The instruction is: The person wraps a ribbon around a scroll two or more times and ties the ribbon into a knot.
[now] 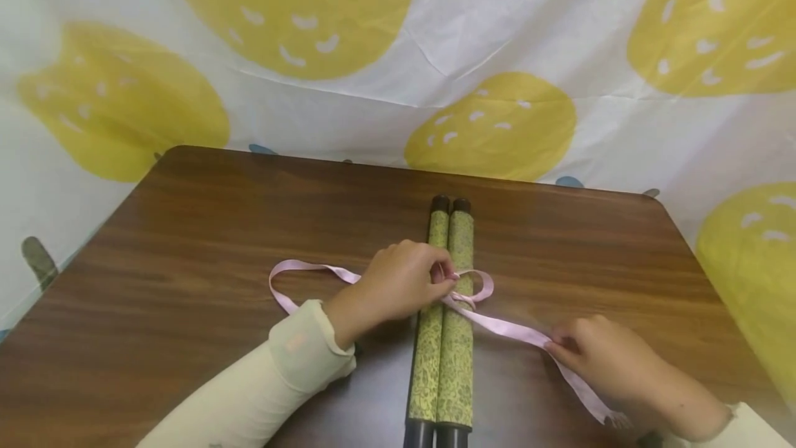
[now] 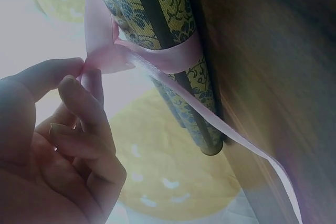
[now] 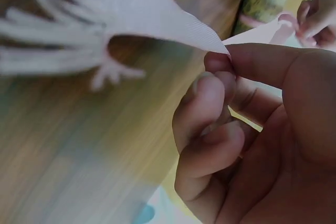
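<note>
Two yellow-green patterned scrolls (image 1: 456, 372) with dark end knobs lie side by side on the table. A pink ribbon (image 1: 506, 328) wraps around their middle, as the left wrist view shows. My left hand (image 1: 398, 282), above the scrolls, pinches the ribbon between thumb and forefinger close to the wrap. A small ribbon loop sticks out to the right of that hand. Off to the right, my right hand (image 1: 612, 358) pinches the ribbon's other length, drawn out from the wrap. Its frayed end (image 3: 58, 35) hangs past the right fingertips.
A longer curve of ribbon (image 1: 292, 265) lies on the brown wooden table (image 1: 249, 213) left of the scrolls. Behind the table hangs a white cloth (image 1: 348, 109) with large yellow fruit shapes.
</note>
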`<state>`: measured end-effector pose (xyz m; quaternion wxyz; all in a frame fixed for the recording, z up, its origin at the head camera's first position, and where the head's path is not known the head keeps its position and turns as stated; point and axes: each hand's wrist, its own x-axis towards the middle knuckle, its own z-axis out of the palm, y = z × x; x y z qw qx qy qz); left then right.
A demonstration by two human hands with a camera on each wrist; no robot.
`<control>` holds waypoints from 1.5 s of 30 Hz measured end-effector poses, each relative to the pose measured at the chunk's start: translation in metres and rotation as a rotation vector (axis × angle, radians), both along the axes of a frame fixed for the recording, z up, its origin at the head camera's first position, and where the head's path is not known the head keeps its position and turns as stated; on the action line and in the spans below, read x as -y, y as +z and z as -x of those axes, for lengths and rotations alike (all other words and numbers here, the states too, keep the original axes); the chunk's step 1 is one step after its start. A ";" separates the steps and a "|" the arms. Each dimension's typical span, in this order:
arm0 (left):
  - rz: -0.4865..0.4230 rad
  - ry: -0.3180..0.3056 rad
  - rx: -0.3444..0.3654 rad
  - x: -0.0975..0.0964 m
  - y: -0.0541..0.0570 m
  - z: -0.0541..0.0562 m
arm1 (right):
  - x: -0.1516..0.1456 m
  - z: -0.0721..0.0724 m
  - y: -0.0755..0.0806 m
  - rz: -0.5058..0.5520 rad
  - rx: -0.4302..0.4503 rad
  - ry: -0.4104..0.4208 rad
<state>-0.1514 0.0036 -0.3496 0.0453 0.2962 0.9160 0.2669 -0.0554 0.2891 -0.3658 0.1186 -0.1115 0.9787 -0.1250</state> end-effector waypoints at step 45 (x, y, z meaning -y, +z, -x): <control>0.116 -0.154 0.036 -0.001 -0.010 -0.011 | 0.026 0.037 0.010 0.236 -0.185 0.066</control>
